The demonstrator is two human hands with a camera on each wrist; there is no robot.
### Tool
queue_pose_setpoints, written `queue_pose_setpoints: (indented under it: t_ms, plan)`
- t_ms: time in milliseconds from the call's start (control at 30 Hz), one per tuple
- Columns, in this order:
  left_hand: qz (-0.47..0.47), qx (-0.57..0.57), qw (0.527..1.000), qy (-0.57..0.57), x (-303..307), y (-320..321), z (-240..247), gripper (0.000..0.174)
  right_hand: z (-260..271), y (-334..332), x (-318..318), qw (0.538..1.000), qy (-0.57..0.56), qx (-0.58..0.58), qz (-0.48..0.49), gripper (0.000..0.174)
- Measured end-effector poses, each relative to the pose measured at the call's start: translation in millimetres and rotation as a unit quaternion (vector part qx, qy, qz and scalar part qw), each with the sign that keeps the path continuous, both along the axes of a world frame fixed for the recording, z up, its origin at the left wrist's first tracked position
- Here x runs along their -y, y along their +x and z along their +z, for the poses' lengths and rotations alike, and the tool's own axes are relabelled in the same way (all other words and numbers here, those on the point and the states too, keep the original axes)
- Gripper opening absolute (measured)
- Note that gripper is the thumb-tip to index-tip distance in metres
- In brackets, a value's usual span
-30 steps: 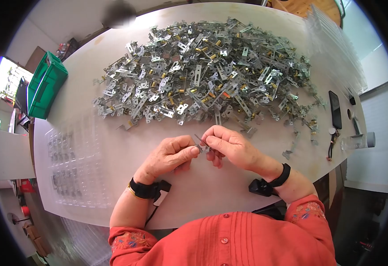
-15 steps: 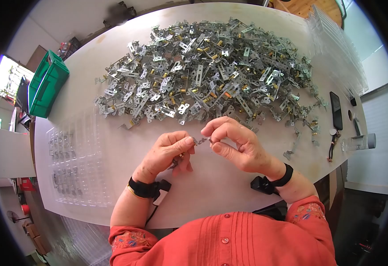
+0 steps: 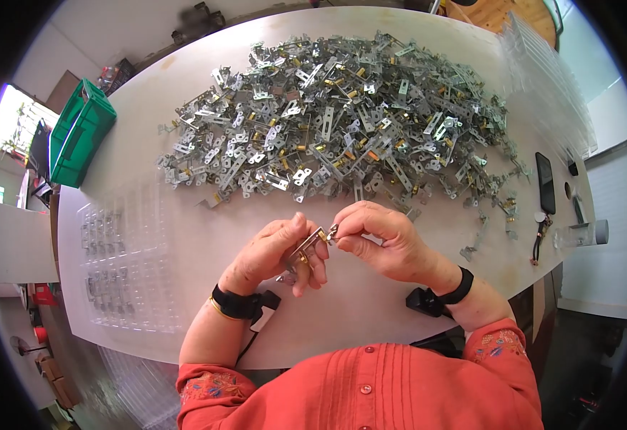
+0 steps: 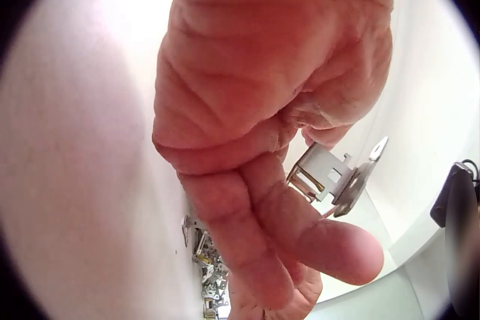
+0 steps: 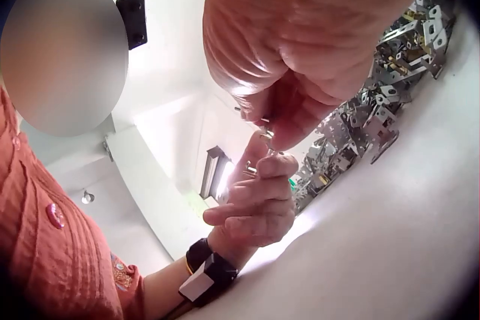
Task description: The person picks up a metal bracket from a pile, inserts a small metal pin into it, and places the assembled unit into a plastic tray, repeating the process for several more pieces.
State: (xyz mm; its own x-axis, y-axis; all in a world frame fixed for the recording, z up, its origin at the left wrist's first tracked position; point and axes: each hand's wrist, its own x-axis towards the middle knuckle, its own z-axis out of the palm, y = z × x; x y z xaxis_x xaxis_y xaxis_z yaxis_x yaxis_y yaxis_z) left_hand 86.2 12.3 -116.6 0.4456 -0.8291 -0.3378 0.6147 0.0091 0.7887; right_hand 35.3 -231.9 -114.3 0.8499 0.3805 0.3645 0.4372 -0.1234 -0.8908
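Note:
Both hands meet above the white table (image 3: 184, 236), just in front of a big heap of small metal brackets (image 3: 342, 122). My left hand (image 3: 285, 251) holds a small metal bracket with a brass part (image 3: 310, 246) between thumb and fingers; the same bracket (image 4: 334, 177) shows past the curled fingers in the left wrist view. My right hand (image 3: 374, 233) pinches a tiny metal piece (image 3: 333, 231) at the bracket's upper end. In the right wrist view the right hand's fingertips (image 5: 281, 129) close on that piece above the left hand (image 5: 259, 207).
A clear plastic tray with rows of pockets (image 3: 123, 258) lies at the left of the table. A green crate (image 3: 77, 132) stands at the far left edge. A phone (image 3: 544, 183), a cable and small items lie at the right edge, beside stacked clear trays (image 3: 550, 86).
The hands have drawn slightly nearer to the body. The left hand has turned its bracket so the brass part faces up, and the right hand's pinch now meets the bracket's end.

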Motion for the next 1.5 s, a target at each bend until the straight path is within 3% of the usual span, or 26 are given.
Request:
queue_pose_setpoints:
  t_ms: [33, 100, 200, 267, 300, 367, 500, 633, 800, 833, 900, 1000, 1267, 1500]
  plan:
    - [0.002, -0.025, 0.999, 0.020, 1.1, 0.4, 5.7, 0.055, -1.8, -1.0, 0.5, 1.000, 0.000, 0.001, 0.000, 0.011]
    - [0.005, -0.048, 0.998, 0.039, 1.1, 1.1, 6.0, 0.058, -5.4, -4.3, 0.5, 0.979, 0.135, -0.152, 0.012, 0.009]
    - [0.042, -0.010, 0.999, -0.010, -0.9, 4.0, -16.2, 0.056, -4.5, -1.7, 1.8, 0.957, 0.221, -0.188, -0.005, 0.009]
    - [0.106, -0.004, 0.986, -0.132, -0.4, 6.2, -27.8, 0.050, -5.6, 0.6, 2.0, 0.946, 0.256, -0.196, -0.020, 0.009]
    - [0.105, 0.000, 0.986, -0.133, -0.2, 5.6, -27.5, 0.050, -6.0, 1.9, 2.3, 0.933, 0.291, -0.207, -0.036, 0.010]
    - [0.162, 0.118, 0.972, -0.121, 1.6, 2.6, -25.7, 0.046, -6.2, 3.3, 4.4, 0.922, 0.305, -0.232, -0.051, 0.011]
    - [0.228, 0.161, 0.951, -0.135, 11.7, -3.3, -21.2, 0.047, -11.0, 3.1, 3.3, 0.900, 0.331, -0.280, -0.049, 0.012]
    - [0.229, 0.185, 0.942, -0.159, 8.3, 0.5, -36.3, 0.044, -11.5, 0.5, -1.1, 0.895, 0.326, -0.304, -0.032, 0.012]
    - [0.270, 0.156, 0.937, -0.156, 8.7, -0.1, -32.0, 0.035, -6.0, -1.6, -3.8, 0.911, 0.208, -0.354, 0.027, 0.012]
    - [0.267, 0.142, 0.941, -0.153, 6.7, 0.1, -34.3, 0.032, -6.5, -2.5, -4.5, 0.911, 0.209, -0.355, 0.026, 0.012]
    - [0.264, 0.128, 0.944, -0.149, 2.9, 0.8, -34.7, 0.030, -7.6, -4.9, -5.9, 0.956, 0.088, -0.279, -0.028, 0.011]
    - [0.203, 0.082, 0.964, -0.152, 0.8, 0.4, -31.2, 0.027, -0.1, -6.0, -3.4, 0.962, 0.056, -0.263, -0.049, 0.011]
    - [0.158, 0.157, 0.975, 0.029, 6.7, -4.8, -17.9, 0.031, 8.4, -10.1, -6.4, 0.946, 0.093, -0.308, -0.029, 0.009]
    - [0.138, 0.177, 0.971, 0.085, 8.2, -6.7, -13.0, 0.029, 4.9, -9.3, -6.4, 0.950, 0.082, -0.302, -0.022, 0.009]
